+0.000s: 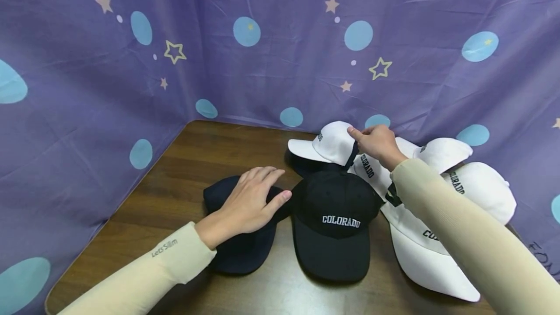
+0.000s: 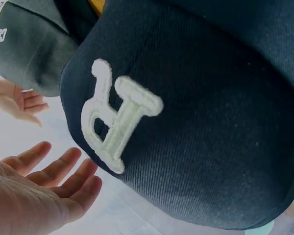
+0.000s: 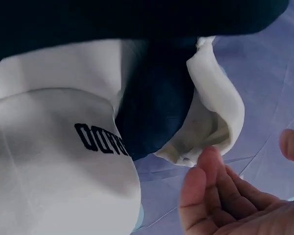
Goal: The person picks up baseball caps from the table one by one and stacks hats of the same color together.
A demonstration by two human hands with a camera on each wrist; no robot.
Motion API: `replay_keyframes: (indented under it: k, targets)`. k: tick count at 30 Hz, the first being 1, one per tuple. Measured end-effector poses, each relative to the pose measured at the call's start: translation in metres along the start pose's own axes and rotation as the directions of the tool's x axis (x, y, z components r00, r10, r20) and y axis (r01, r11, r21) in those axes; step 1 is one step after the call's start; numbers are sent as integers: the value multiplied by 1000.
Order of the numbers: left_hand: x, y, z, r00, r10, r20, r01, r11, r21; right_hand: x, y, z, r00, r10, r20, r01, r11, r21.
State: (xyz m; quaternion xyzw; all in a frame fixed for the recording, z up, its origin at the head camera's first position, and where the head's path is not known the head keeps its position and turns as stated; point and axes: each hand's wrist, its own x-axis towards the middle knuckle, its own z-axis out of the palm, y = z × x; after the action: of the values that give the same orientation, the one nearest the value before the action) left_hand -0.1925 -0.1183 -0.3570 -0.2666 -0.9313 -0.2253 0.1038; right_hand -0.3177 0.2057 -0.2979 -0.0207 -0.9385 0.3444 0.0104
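Note:
My left hand (image 1: 249, 203) lies over a navy cap (image 1: 245, 256), fingers extended and thumb apart. In the left wrist view this hand (image 2: 49, 191) has its fingertips at the edge of a navy cap (image 2: 210, 147) with a white letter; contact is unclear. My right hand (image 1: 378, 142) is beside a white cap (image 1: 337, 142) at the back. The right wrist view has the right hand (image 3: 240, 205) with thumb and fingers apart, fingertips at the rim of a white cap (image 3: 225, 107). Between the hands sits a black COLORADO cap (image 1: 337, 208), brim toward me.
Several white caps (image 1: 481, 188) cluster at the right of the wooden table (image 1: 175, 193), partly behind my right sleeve. A purple curtain (image 1: 280, 72) with stars and blue dots hangs along the table's back and left edges.

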Motion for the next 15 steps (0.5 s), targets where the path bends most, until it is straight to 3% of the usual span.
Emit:
replay_keyframes:
  k: [8,15]
  targets:
    - [2,2,2,1000,0,-2,0,1000,1,17,-3,5,988,109,109,-110,994,-1]
    - [3,3,2,1000,-14,-3,14,1000,2,28,-1,14,972,146,184,-174,973,151]
